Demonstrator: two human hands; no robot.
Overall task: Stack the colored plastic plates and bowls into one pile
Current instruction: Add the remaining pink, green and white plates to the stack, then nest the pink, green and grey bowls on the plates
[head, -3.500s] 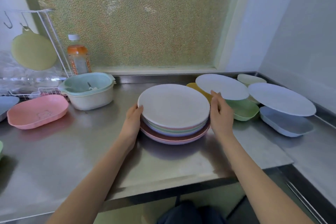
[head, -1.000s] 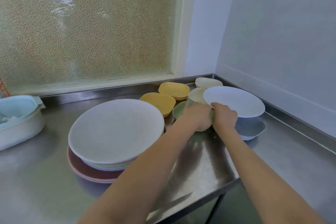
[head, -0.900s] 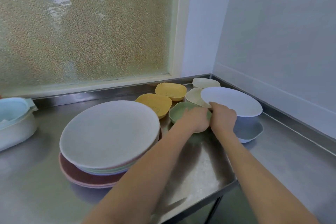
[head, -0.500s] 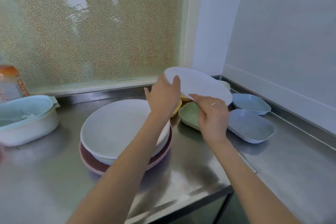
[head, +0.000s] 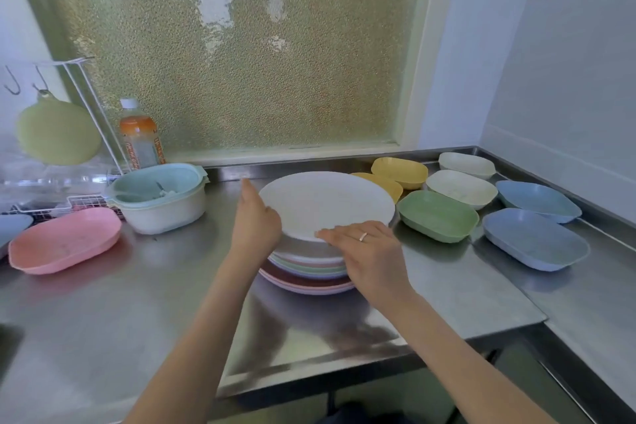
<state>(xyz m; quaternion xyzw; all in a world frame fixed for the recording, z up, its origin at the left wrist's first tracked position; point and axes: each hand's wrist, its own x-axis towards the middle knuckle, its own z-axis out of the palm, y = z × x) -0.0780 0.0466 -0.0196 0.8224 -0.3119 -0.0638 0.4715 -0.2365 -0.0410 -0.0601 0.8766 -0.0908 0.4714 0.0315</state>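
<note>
A white plate (head: 327, 203) hovers just above the pile of colored plates (head: 309, 272) in the middle of the steel counter. My left hand (head: 254, 220) grips its left rim and my right hand (head: 364, 248) holds its front rim. To the right lie loose shallow bowls: a green bowl (head: 437, 215), two yellow bowls (head: 401, 170), two cream bowls (head: 461, 188) and two blue bowls (head: 535, 243). A pink bowl (head: 65, 239) sits at the far left.
A mint and white tub (head: 160, 194) stands left of the pile, with an orange-capped bottle (head: 139, 134) and a wire rack (head: 51, 182) behind it. The counter (head: 447, 289) has a front edge near me and walls at the right and back.
Both hands lifted the white plate off the bowls on the right and carried it left over the pile. The bowls it covered are now exposed.
</note>
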